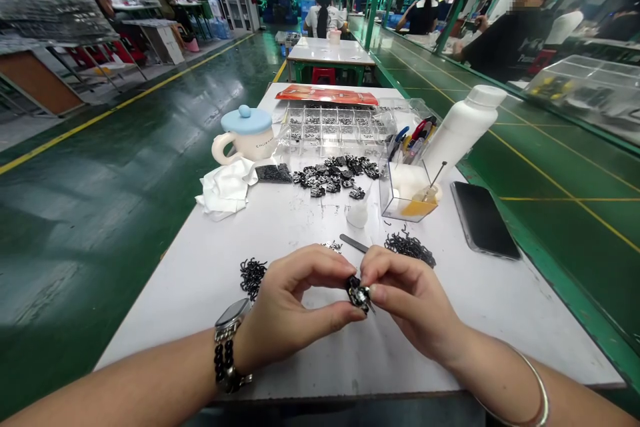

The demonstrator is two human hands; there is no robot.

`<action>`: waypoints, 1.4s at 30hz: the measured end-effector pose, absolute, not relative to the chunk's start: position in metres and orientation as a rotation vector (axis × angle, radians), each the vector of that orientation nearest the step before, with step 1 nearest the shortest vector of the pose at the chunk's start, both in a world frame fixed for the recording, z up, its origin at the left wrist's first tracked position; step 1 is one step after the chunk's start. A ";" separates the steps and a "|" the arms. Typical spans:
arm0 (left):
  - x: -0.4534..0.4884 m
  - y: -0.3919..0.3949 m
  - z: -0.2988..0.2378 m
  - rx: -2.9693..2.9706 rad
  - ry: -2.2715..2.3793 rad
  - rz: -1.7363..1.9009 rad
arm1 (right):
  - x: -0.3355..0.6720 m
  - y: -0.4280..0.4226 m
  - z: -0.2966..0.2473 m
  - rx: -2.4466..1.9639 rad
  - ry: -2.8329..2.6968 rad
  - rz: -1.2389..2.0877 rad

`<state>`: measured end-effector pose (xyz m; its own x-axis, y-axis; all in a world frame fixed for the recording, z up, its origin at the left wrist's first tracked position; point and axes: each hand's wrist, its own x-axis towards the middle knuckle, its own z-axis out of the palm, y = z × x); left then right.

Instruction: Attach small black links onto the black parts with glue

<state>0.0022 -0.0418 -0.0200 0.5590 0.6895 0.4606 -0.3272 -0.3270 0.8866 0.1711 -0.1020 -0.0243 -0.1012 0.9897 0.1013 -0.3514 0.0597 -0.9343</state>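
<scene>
Big factory hall here, glossy green floor (95, 227) with yellow lines, and a long white work table (165, 327) running out ahead. The main thing is a small black-and-silver metal piece (359, 295), held up off the table right between the two hands. The left hand (295, 303) and right hand (413, 300) are both closed in narrow, pinching it at the fingertips, so it's partly covered and I can't make out the details. There's a silver wristwatch (231, 320) and a black beaded bracelet (224, 363) on the left wrist, and a thin silver bangle (537, 393) on the right.

Just beyond the left hand is a small heap of curly black metal bits (253, 278), and just beyond the right hand is a similar heap (410, 248). Right between the hands and that second heap lies a slim dark metal tool (354, 243).

Further ahead there's a loose spread of black-and-silver pieces (333, 179), with a clear compartment tray (330, 130) past it. Ahead and to the right stand a small white squeeze bottle (357, 215), a clear plastic box with yellow liquid (413, 195), and a tall white plastic bottle (463, 130), with a black phone (485, 220) lying nearer the table edge. Ahead and to the left are a white mug with a blue lid (245, 133) and a crumpled white tissue (225, 188). Co-workers (510, 30) sit at other tables further off.
</scene>
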 end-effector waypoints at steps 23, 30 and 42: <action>0.003 -0.043 -0.019 1.518 0.293 0.963 | 0.182 -0.093 -0.020 -0.792 -1.014 1.551; 0.002 -0.043 -0.019 1.497 0.312 0.931 | 0.181 -0.097 -0.022 -0.829 -1.081 1.494; 0.006 -0.035 -0.015 1.328 0.610 0.975 | 0.232 -0.172 -0.016 -1.470 -1.237 0.191</action>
<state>0.0058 -0.0353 -0.0146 0.4925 0.8563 0.1557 -0.2344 -0.0417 0.9712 0.2322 -0.1723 -0.0165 0.4318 0.7524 0.4974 0.5668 0.2027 -0.7985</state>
